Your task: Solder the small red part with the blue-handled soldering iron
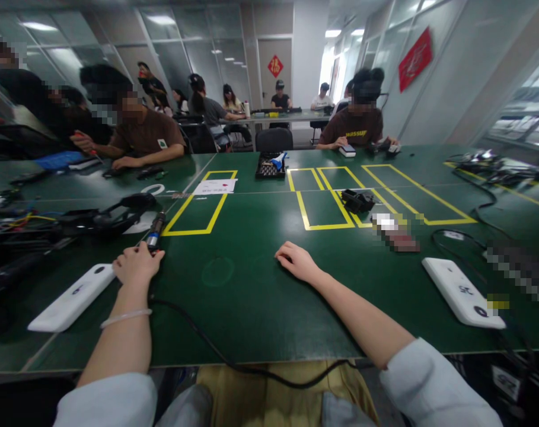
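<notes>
My left hand (138, 264) is palm down at the left of the green table (246, 320), its fingers curled over the near end of a dark cylindrical tool with a blue band (154, 232). The tool's far end points away from me. My right hand (298, 261) rests on the table right of the middle, its fingers loosely curled and nothing seen in them. A white device (76, 299) lies just left of my left hand. A black cable (198, 332) runs from near my left wrist over the front edge.
Yellow tape frames (329, 227) mark the table. A black part (357, 200) and a white device (460, 290) lie at right, near tangled cables (496, 166). A black tray (270, 166) stands farther back. Black equipment (95, 219) fills the left. Two people sit opposite.
</notes>
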The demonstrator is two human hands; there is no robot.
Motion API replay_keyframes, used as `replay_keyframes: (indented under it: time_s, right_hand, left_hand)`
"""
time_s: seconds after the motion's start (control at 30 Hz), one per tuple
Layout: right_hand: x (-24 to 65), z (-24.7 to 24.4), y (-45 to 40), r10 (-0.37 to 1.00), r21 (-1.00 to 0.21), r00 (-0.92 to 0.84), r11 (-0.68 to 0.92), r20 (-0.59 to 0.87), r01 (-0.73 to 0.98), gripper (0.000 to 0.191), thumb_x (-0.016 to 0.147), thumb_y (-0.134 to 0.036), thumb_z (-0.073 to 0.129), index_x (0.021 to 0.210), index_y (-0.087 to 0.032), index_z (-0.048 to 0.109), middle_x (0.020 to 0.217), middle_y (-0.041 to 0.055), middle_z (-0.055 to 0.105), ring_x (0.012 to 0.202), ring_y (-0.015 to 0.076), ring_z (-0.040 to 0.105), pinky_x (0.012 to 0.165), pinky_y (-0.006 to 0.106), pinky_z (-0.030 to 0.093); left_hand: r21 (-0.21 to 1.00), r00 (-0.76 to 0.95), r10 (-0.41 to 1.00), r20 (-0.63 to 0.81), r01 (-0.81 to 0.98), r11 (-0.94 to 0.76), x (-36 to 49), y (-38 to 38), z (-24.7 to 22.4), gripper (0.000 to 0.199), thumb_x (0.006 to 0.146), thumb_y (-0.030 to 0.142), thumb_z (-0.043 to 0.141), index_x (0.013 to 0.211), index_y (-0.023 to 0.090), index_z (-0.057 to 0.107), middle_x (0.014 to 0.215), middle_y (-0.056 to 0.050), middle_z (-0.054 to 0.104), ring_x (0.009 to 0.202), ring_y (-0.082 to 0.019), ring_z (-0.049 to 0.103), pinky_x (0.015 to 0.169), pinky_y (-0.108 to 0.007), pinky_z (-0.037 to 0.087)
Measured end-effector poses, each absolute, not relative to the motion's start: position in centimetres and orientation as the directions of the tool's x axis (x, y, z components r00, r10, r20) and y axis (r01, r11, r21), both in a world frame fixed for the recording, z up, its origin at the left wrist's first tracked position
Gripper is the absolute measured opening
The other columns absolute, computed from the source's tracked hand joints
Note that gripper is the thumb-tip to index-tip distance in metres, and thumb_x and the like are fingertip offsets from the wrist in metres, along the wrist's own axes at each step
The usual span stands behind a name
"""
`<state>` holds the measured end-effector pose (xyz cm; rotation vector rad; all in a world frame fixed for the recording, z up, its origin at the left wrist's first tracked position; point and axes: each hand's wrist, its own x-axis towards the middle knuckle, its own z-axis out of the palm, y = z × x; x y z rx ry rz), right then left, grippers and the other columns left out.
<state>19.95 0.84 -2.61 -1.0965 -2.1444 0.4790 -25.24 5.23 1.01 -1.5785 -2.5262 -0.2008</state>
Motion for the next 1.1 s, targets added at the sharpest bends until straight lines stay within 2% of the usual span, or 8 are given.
replay_keyframes:
  time_s: [0.2,0.37,0.53,0.63,0.77,0.9,1.0,1.1]
  right_hand:
    - [19.9,-2.1,0.6,0.821,-0.590,-0.423,0.571,0.385,0.572,0.013,0.090,-0.017,0.052,0.090,-0.019,0.065,0.092,0.0029,0.059,0.081,0.0127,0.056,0.074,0.023,0.041]
    - [19.8,-2.0,0.6,0.826,-0.596,-0.420,0.562,0.375,0.574,0.014,0.090,-0.016,0.052,0.090,-0.018,0.066,0.092,0.0029,0.060,0.080,0.0127,0.056,0.074,0.024,0.041]
    - [19.8,-2.2,0.8,0.828,-0.608,-0.416,0.559,0.375,0.564,0.014,0.090,-0.018,0.052,0.090,-0.019,0.066,0.092,0.0031,0.059,0.079,0.0128,0.056,0.072,0.024,0.041]
    - [19.7,-2.3,0.8,0.836,-0.632,-0.407,0.546,0.369,0.550,0.014,0.090,-0.017,0.053,0.089,-0.019,0.066,0.090,0.0028,0.059,0.077,0.0124,0.055,0.071,0.024,0.041]
    - [19.7,-2.3,0.9,0.844,-0.660,-0.396,0.532,0.362,0.531,0.013,0.089,-0.016,0.054,0.088,-0.018,0.067,0.088,0.0026,0.060,0.077,0.0123,0.056,0.072,0.024,0.042]
    - [19.6,-2.4,1.1,0.848,-0.681,-0.390,0.524,0.360,0.512,0.013,0.089,-0.015,0.053,0.088,-0.017,0.067,0.087,0.0029,0.060,0.074,0.0120,0.055,0.072,0.024,0.043]
    - [19.5,-2.6,1.1,0.846,-0.712,-0.376,0.525,0.377,0.467,0.013,0.088,-0.016,0.054,0.095,-0.017,0.065,0.088,0.0028,0.061,0.075,0.0122,0.056,0.072,0.025,0.044]
    - [19.4,-2.6,1.1,0.842,-0.763,-0.386,0.519,0.377,0.385,0.026,0.085,-0.017,0.058,0.111,-0.018,0.059,0.091,0.0022,0.062,0.076,0.0119,0.057,0.072,0.024,0.046]
  left_hand:
    - [0.087,-0.398,0.870,0.291,0.917,0.390,-24.7,4.4,1.1,0.056,0.083,0.049,0.051,0.125,0.012,0.048,0.126,-0.022,0.046,0.112,-0.039,0.050,0.085,-0.046,0.041]
    - [0.133,-0.440,0.868,0.232,0.898,0.419,-24.5,4.5,1.4,0.044,0.083,0.050,0.050,0.107,0.014,0.057,0.123,-0.020,0.046,0.107,-0.037,0.052,0.078,-0.043,0.045]
    - [0.079,-0.417,0.854,0.312,0.907,0.414,-23.8,4.5,1.8,0.040,0.091,0.044,0.039,0.103,0.011,0.058,0.113,-0.016,0.053,0.102,-0.034,0.055,0.078,-0.044,0.046]
    - [0.145,-0.354,0.856,0.376,0.935,0.323,-21.7,4.6,2.3,0.041,0.093,0.044,0.037,0.109,0.012,0.058,0.106,-0.013,0.060,0.098,-0.031,0.058,0.079,-0.042,0.047]
    - [0.342,-0.059,0.938,0.341,0.937,-0.066,-16.0,4.7,2.7,0.039,0.091,0.046,0.041,0.107,0.017,0.061,0.100,-0.008,0.067,0.091,-0.023,0.062,0.083,-0.033,0.047]
    - [0.477,0.324,0.916,0.238,0.782,-0.401,-9.1,4.4,2.7,0.036,0.089,0.045,0.047,0.104,0.019,0.065,0.102,-0.007,0.067,0.092,-0.021,0.062,0.083,-0.032,0.047]
    - [0.599,0.480,0.862,0.161,0.647,-0.472,-4.6,4.0,2.6,0.033,0.087,0.042,0.052,0.105,0.019,0.067,0.100,-0.007,0.067,0.089,-0.019,0.062,0.081,-0.032,0.047]
    - [0.782,0.537,0.841,0.061,0.498,-0.375,-1.4,3.9,2.2,0.037,0.083,0.040,0.061,0.111,0.017,0.062,0.091,-0.006,0.067,0.080,-0.017,0.061,0.075,-0.030,0.046]
